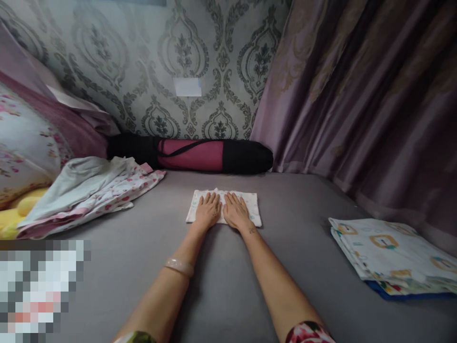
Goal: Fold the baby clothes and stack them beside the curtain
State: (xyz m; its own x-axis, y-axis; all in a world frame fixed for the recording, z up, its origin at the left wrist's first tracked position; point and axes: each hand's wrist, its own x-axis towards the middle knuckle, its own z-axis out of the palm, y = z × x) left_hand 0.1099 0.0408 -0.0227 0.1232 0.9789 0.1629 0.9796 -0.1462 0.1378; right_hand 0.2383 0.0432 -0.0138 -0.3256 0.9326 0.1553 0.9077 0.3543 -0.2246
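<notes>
Facing patterned wallpaper [221, 105], hands [209, 208] on cloth [253, 206] over gray sheet [221, 286]

The left hand [209, 210] lies palm-down, fingers [207, 196] extended; right beside it, the right hand [235, 210] lies likewise, arms [157, 297] outstretched.

The left grip [209, 208] and right grip [235, 209] partly hide the cloth [252, 205], the folded stack [396, 247] to their right is cropped, and the pixelated patch [37, 290] leftward is unreadable.
</notes>
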